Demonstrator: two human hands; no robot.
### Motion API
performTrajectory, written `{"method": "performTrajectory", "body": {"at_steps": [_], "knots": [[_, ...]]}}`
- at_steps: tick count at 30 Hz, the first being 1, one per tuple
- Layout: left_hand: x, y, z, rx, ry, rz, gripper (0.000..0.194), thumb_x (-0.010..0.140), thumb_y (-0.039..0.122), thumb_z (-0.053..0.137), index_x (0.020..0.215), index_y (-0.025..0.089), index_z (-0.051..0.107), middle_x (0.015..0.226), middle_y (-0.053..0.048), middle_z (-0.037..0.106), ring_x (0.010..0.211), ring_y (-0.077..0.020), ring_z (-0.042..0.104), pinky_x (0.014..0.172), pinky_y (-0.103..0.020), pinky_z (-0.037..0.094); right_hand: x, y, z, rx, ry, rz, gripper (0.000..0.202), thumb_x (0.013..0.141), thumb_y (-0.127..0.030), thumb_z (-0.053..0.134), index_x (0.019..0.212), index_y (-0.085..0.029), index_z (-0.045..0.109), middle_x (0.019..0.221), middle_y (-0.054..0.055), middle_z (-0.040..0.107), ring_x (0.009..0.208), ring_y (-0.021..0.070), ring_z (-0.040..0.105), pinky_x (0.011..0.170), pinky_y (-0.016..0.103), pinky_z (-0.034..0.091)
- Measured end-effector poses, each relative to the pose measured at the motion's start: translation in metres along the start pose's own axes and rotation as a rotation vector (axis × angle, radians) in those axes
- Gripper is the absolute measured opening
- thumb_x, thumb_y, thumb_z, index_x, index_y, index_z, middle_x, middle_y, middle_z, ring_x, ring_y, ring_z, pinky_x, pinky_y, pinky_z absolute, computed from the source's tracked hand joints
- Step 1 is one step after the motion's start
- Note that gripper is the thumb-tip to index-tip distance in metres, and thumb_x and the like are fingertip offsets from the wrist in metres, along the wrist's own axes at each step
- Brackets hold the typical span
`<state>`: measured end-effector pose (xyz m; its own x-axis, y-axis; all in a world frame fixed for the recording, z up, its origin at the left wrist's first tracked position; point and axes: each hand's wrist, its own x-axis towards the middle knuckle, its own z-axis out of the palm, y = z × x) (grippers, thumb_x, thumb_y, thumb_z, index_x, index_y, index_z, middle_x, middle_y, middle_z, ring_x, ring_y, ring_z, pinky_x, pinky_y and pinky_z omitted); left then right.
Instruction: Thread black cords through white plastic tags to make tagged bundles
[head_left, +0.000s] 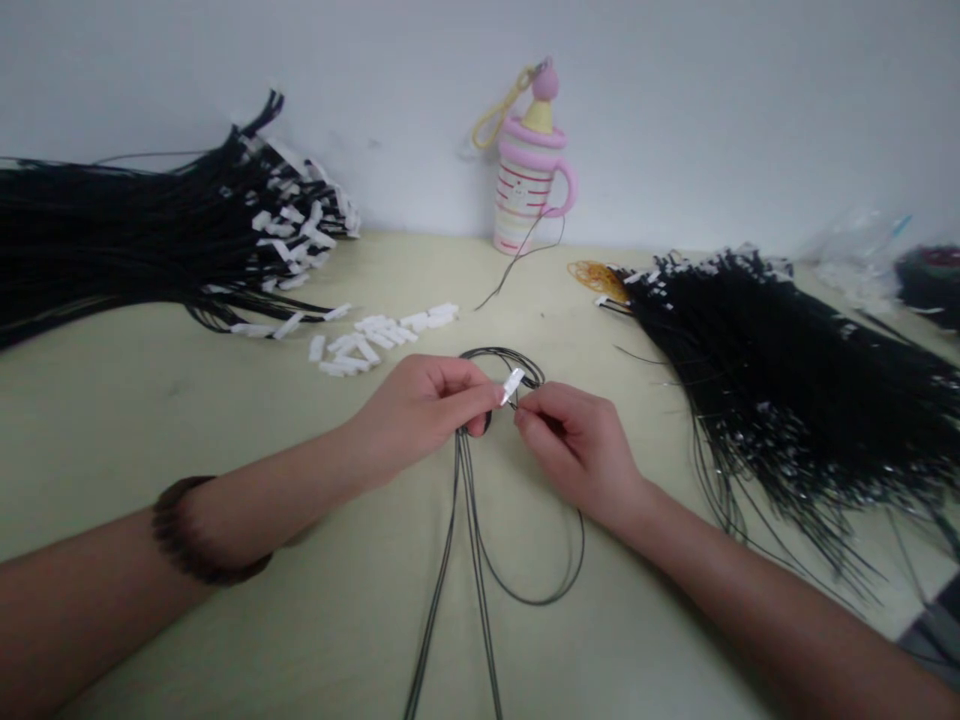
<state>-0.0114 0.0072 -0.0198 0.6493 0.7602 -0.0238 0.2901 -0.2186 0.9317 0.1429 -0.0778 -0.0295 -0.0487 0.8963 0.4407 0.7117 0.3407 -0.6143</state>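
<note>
Near the middle of the view, my left hand pinches a small white connector between thumb and forefinger. Several thin black wires pass through the same hand, loop above it and hang down toward the front edge of the view. Just right of the connector, my right hand is closed, its thumb and forefinger pinching the end of a black wire at the connector's lower end. Whether the wire tip is inside the connector cannot be made out.
Loose white connectors lie beyond my left hand. A large bundle of black wires fills the left, another the right. A pink striped cup stands by the wall, with orange bands to its right.
</note>
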Motion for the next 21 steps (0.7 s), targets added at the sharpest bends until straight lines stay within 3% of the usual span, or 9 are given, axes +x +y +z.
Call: {"method": "performTrajectory", "body": {"at_steps": [12,21], "knots": [[0.0020,-0.0030,-0.0002,-0.069,-0.008,0.004,0.026,0.075,0.035,0.055,0.056,0.017,0.058,0.052,0.002,0.055,0.052,-0.0101,0.046,0.052,-0.023,0.031,0.0023,0.0010,0.0011,0.284,-0.091,0.254,0.019,0.082,-0.016,0.043,0.065,-0.015,0.050,0.054,-0.005,0.040,0.049,0.0058,0.034,0.050,0.018,0.028],[0.0003,-0.0019,0.0005,-0.002,-0.038,0.029,0.025,0.077,0.035,0.054,0.061,0.018,0.061,0.052,0.003,0.054,0.048,-0.0082,0.042,0.047,-0.022,0.027,0.0013,-0.0011,0.0007,0.072,-0.064,0.128,0.019,0.083,-0.015,0.043,0.066,-0.015,0.053,0.058,-0.003,0.044,0.055,0.0077,0.040,0.053,0.020,0.030]]}}
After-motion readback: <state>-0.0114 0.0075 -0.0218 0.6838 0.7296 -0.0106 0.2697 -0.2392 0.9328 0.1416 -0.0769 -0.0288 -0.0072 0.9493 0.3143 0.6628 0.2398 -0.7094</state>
